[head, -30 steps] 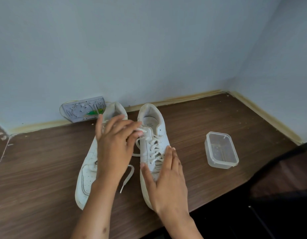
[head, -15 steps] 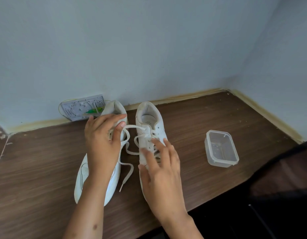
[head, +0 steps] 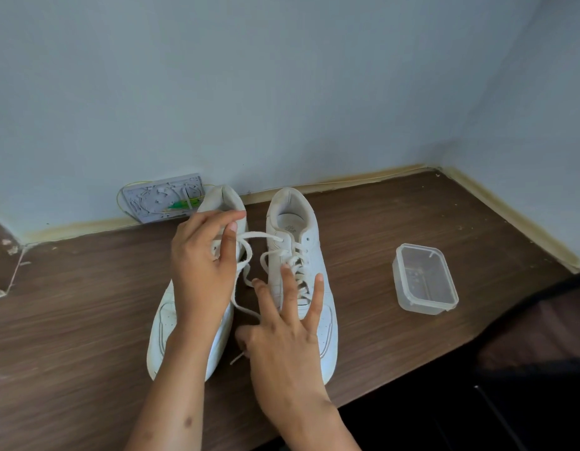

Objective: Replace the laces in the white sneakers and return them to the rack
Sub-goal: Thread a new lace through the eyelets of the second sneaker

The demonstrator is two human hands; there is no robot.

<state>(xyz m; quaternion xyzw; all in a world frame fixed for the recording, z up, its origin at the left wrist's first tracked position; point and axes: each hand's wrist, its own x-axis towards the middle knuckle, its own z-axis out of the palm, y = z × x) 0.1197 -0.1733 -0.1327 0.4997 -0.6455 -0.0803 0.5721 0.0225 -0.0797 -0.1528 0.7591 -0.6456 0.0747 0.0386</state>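
Note:
Two white sneakers stand side by side on the wooden table, heels toward the wall. The left sneaker is partly hidden under my left hand, which pinches a white lace running from the top eyelet of the right sneaker. My right hand lies with spread, straight fingers over the laced front of the right sneaker, fingertips on the crossed laces. A loose lace end trails on the table between the two shoes.
A clear plastic container sits on the table right of the shoes. A grey wall plate with wires leans at the wall behind the left sneaker. The table's front edge drops to a dark area at the lower right.
My left hand has lifted off the left sneaker and drawn the right shoe's lace out to the left. My right hand slid up the right sneaker and spread its fingers.

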